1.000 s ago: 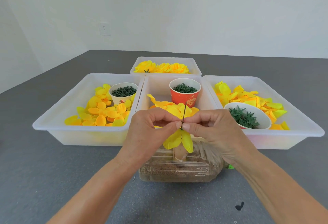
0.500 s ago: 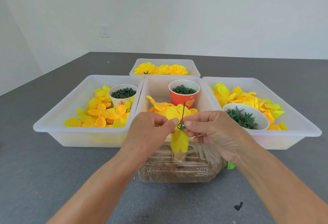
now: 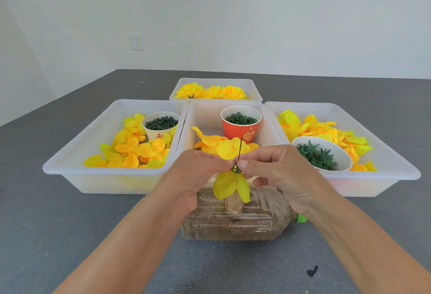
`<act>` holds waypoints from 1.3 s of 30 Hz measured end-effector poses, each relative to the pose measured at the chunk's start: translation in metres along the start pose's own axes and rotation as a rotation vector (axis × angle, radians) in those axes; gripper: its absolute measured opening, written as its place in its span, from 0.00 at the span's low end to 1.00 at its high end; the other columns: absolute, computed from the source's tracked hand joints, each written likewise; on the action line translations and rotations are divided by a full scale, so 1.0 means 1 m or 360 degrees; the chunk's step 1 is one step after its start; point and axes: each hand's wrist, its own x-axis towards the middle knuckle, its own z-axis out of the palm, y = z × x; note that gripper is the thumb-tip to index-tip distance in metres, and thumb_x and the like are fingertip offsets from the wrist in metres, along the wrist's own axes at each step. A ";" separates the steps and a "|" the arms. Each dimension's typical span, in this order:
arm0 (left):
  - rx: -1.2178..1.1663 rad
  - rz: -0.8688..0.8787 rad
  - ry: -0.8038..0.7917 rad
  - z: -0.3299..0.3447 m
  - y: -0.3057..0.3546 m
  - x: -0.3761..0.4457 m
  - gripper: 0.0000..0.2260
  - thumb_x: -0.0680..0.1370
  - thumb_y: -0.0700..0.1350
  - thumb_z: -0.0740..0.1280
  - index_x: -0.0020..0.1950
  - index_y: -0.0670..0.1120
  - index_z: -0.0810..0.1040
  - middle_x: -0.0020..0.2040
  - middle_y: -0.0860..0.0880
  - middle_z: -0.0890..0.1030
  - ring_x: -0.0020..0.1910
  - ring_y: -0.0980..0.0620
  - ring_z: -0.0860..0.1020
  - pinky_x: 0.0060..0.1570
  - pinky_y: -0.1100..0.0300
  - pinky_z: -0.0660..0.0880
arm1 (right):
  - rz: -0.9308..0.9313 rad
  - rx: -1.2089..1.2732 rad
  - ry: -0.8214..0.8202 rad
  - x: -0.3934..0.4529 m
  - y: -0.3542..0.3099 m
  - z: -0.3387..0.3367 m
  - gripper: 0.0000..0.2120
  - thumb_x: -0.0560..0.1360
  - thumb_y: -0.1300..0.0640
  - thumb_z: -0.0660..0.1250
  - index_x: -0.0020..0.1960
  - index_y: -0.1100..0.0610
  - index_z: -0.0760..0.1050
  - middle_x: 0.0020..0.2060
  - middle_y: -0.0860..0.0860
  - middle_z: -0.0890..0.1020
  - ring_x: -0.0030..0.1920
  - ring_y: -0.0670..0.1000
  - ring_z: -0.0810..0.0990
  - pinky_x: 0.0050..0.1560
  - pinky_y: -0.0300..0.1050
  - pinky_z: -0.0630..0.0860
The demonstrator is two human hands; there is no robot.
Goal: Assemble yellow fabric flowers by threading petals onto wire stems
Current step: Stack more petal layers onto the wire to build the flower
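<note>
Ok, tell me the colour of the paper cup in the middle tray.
Red paper cup, pale heart print; head view.

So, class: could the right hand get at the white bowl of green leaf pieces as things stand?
Probably yes. The white bowl sits open-topped in the right tray, just beside the right hand, with nothing between them. But that hand is pinching the wire stem, so it must let go first.

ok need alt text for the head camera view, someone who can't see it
Two hands meet at centre: the left hand and right hand pinch a thin wire stem with a small green ring above hanging yellow petals. Behind sit white trays of loose petals and cups of green parts; below lies a clear bottle.
</note>
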 end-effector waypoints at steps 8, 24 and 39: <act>0.0153 0.0771 -0.0057 -0.002 0.001 -0.011 0.06 0.65 0.41 0.76 0.35 0.52 0.83 0.45 0.56 0.83 0.51 0.60 0.78 0.56 0.56 0.71 | -0.0398 -0.0323 0.0086 0.003 0.010 0.004 0.04 0.67 0.61 0.75 0.35 0.55 0.83 0.31 0.51 0.84 0.33 0.42 0.78 0.38 0.42 0.74; 0.0355 0.0981 -0.0004 -0.001 0.002 0.000 0.08 0.68 0.38 0.75 0.33 0.51 0.82 0.43 0.56 0.81 0.46 0.61 0.78 0.50 0.59 0.72 | -0.0254 0.0004 -0.0055 0.002 0.018 -0.001 0.06 0.69 0.64 0.72 0.40 0.55 0.84 0.38 0.52 0.85 0.41 0.46 0.81 0.47 0.42 0.79; 0.0613 0.0907 -0.0015 -0.013 -0.018 0.000 0.06 0.68 0.41 0.76 0.35 0.52 0.83 0.39 0.54 0.81 0.43 0.58 0.78 0.46 0.61 0.73 | -0.0318 -0.0231 0.0035 0.003 0.015 -0.001 0.04 0.65 0.62 0.76 0.35 0.54 0.82 0.33 0.49 0.83 0.37 0.44 0.78 0.40 0.37 0.74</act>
